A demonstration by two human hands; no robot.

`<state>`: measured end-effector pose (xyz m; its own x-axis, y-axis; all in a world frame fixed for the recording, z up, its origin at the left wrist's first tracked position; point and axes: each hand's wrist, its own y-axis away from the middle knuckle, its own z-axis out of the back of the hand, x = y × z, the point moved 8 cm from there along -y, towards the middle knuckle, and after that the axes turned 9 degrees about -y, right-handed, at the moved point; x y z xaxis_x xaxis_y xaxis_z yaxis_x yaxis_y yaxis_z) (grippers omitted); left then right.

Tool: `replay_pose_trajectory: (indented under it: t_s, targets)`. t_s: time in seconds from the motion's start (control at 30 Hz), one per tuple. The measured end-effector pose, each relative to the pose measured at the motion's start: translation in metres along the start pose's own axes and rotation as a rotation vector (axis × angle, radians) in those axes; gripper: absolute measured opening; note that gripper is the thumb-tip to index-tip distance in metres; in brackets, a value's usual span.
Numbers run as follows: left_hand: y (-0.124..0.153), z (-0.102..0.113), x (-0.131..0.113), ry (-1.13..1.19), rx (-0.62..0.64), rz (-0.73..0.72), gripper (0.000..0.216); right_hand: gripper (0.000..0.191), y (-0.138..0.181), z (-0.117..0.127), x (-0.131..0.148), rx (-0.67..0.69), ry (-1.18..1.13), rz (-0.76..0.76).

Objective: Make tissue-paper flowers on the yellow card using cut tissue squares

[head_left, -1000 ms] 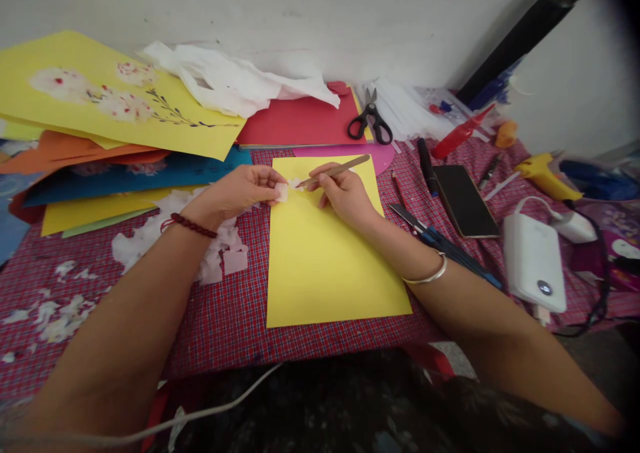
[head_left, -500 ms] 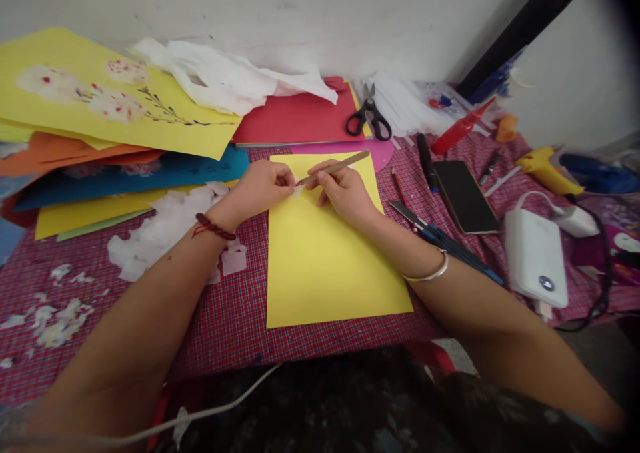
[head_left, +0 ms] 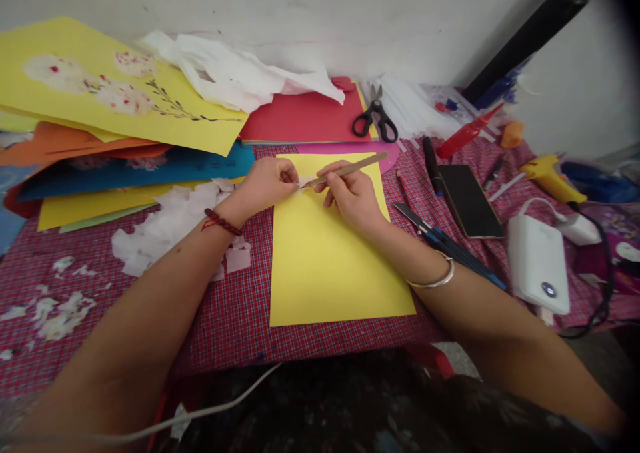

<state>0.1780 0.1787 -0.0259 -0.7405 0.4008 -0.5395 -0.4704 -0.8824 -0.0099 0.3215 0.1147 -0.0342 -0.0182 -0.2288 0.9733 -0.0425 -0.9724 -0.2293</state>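
Note:
A plain yellow sheet of paper (head_left: 330, 260) lies on the red checked tablecloth (head_left: 225, 326) in front of me. My left hand (head_left: 267, 181) is closed at the sheet's top left corner, pinching a small white scrap of tissue (head_left: 305, 182). My right hand (head_left: 353, 193) grips a thin wooden stick (head_left: 347, 169) like a pencil, and the stick's tip touches the scrap between the two hands. Both hands rest over the upper edge of the sheet.
Torn white tissue (head_left: 165, 223) lies left of the sheet. Coloured paper sheets (head_left: 115, 100) pile up at the back left. Black scissors (head_left: 375, 116), a red sheet (head_left: 305, 120), a phone (head_left: 470, 200), a white power bank (head_left: 537, 263), pens (head_left: 445, 240) and a yellow glue gun (head_left: 547, 176) lie to the right.
My left hand has closed more tightly on the tissue scrap, which was flatter and more visible a second ago. Both hands drew together; the stick's tip now meets the scrap.

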Motion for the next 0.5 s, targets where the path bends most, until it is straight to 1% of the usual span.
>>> replay_pose_trajectory:
  t_s: [0.17,0.3,0.37,0.43,0.5]
  targets:
    - [0.000,0.001,0.001,0.035,0.018,0.005,0.010,0.026,0.000,-0.006,-0.004,0.056,0.070,0.007]
    - [0.000,0.001,0.001,0.063,0.029,0.014,0.011,0.027,0.001,-0.007,-0.003,0.075,0.105,0.001]
    - [0.000,0.001,0.002,0.067,0.020,0.024,0.011,0.029,0.003,-0.004,0.003,0.037,0.083,0.035]
    - [0.000,0.001,0.003,0.068,0.005,0.032,0.010,0.032,0.005,0.002,0.009,-0.038,0.057,0.066]
    - [-0.001,0.000,0.003,0.070,-0.004,0.029,0.010,0.033,0.007,0.005,0.011,-0.077,0.052,0.069]
